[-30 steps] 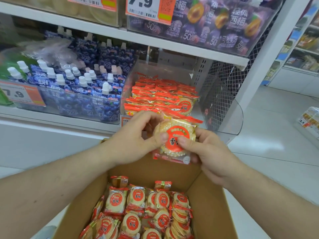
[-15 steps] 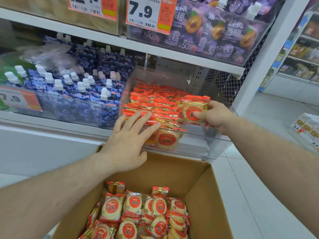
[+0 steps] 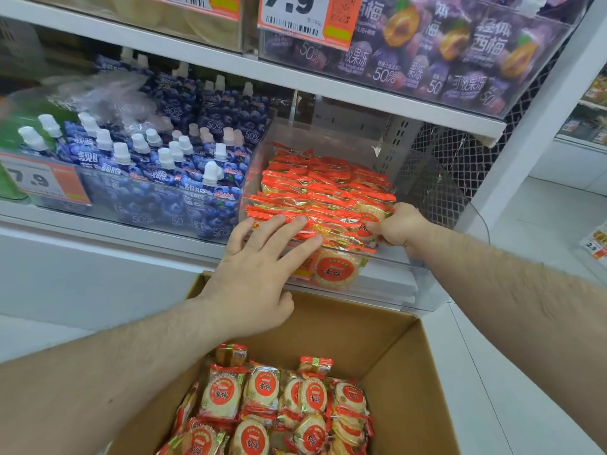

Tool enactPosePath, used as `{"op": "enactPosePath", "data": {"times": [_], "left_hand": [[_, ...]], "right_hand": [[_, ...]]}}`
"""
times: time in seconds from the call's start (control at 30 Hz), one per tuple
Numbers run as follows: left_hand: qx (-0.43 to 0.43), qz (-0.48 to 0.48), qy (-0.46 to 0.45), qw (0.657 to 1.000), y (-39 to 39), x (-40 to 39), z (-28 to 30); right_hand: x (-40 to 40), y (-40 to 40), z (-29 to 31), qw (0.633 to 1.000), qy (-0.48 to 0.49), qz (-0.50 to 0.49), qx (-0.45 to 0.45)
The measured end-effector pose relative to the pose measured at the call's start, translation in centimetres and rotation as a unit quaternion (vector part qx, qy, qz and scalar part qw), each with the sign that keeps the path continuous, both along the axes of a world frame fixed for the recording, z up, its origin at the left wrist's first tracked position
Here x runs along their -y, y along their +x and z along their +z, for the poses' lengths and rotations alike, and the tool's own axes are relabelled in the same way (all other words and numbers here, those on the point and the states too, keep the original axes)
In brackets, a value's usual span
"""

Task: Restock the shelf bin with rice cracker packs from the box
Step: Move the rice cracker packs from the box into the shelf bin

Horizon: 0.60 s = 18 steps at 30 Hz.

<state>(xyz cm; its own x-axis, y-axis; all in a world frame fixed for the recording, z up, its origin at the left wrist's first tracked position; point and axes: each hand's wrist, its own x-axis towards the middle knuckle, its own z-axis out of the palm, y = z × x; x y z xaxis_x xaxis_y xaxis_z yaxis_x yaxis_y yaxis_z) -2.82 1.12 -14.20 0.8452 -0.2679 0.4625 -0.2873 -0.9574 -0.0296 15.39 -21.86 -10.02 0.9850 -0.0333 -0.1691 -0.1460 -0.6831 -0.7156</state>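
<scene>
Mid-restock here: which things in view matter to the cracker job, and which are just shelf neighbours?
Job:
rice cracker packs stacked in the clear shelf bin
cardboard box of more packs
left hand flat on the stack
right hand pinching a pack

Bystanders:
blueberry jelly pouches
plum jelly packs
price tags

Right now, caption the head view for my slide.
Left hand steadies the packs in the bin while right hand tucks one in, above the box.

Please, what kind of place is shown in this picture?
Most likely a shop aisle, perhaps a supermarket: an orange price tag marked 7.9 on the shelf edge, rows of blue drink pouches, and a clear shelf bin of rice cracker packs.
</scene>
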Motion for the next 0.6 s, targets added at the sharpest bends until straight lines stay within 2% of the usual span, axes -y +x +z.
{"op": "enactPosePath", "data": {"times": [0.43,0.6], "left_hand": [[0.017,0.019,0.012,1.000,0.09,0.34,-0.37],[0.018,0.017,0.010,1.000,0.12,0.36,-0.26]], "right_hand": [[-0.02,0.23,-0.30,1.000,0.024,0.006,-0.010],[-0.02,-0.02,-0.03,0.997,0.072,-0.025,-0.017]]}}
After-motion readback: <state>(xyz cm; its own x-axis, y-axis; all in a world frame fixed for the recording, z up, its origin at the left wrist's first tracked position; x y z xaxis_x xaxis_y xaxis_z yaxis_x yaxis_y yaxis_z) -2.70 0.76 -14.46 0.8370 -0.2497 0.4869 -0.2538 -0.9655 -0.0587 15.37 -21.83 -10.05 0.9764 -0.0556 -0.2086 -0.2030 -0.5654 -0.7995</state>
